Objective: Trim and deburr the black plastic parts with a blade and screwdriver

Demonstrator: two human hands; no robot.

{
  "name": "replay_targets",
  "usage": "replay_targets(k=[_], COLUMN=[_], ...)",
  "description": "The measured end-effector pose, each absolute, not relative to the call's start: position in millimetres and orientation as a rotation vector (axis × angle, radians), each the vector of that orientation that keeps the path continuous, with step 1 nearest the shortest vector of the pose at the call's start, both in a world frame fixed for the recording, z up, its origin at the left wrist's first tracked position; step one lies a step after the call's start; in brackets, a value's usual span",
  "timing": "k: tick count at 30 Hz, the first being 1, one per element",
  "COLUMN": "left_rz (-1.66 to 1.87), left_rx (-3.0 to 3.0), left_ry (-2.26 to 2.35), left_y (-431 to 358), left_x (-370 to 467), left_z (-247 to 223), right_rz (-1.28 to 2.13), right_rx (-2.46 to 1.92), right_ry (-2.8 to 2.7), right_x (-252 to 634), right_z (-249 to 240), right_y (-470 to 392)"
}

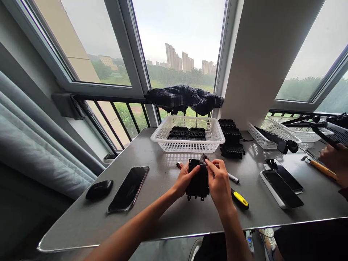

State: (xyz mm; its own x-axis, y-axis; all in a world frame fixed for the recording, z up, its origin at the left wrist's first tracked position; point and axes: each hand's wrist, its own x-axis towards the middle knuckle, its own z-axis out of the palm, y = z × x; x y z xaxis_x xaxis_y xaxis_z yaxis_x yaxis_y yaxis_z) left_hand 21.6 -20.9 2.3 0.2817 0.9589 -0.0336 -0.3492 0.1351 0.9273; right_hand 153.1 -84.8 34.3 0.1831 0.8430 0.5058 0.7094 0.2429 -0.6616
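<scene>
Near the worktop's [190, 219] front edge, gripping panel [197, 185] in left hand [184, 178], apparently working scrap [203, 158] pinched in right hand [219, 178]; needs steadiness next.

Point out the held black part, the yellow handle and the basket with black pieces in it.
Black part [197, 185]: head view, lower face.
Yellow handle [239, 198]: head view, middle.
Basket [190, 146]: head view, near wall.
</scene>
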Motion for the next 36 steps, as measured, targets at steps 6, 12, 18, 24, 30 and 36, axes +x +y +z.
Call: replay_targets(k=[6, 12, 18, 24, 30, 36], left_rz=[1.143, 1.211, 1.146, 1.088, 1.145, 1.261], left_rx=[0.923, 0.772, 0.812, 0.951, 0.952, 0.832], left_ry=[0.793, 0.812, 0.864, 0.806, 0.820, 0.848], left_y=[-18, -8, -11, -19, -19, -9], left_x=[20, 14, 17, 23, 22, 14], left_z=[2, 12, 7, 0, -1, 9], right_rz=[0.194, 0.364, 0.460, 0.298, 0.322, 0.513], right_rx=[-1.578, -1.558, -1.397, -1.402, -1.406, -1.350], right_ry=[-1.755, -1.974, -1.755, -1.589, -1.613, -1.855], right_x=[149, 153, 173, 173, 163, 156], right_z=[38, 49, 50, 38, 28, 37], right_y=[-86, -101, -102, -87, -76, -88])
